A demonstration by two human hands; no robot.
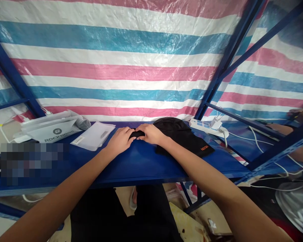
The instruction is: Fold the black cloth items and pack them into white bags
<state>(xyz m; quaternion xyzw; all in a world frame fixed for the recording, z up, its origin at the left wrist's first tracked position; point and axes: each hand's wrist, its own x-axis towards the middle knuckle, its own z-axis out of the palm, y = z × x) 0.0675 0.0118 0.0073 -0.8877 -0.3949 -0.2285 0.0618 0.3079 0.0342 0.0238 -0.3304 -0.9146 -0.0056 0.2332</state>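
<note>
My left hand (120, 139) and my right hand (152, 133) meet over the middle of the blue shelf, fingers closed on a small rolled black cloth (137, 133). Most of that cloth is hidden under the fingers, so its full shape does not show. Just right of my right hand, partly behind my forearm, lies a black fabric garment (175, 134) with orange lettering near its lower right corner. A few flat translucent plastic bags (93, 136) lie to the left of my left hand.
A grey-white ROCKBROS bag (55, 127) stands at the left, behind a blurred-out patch. A white power strip (208, 127) with plugs sits at the back right, its cables trailing right. Blue metal posts (217, 84) frame the shelf (141, 164). Another person's arm (280, 129) shows at far right.
</note>
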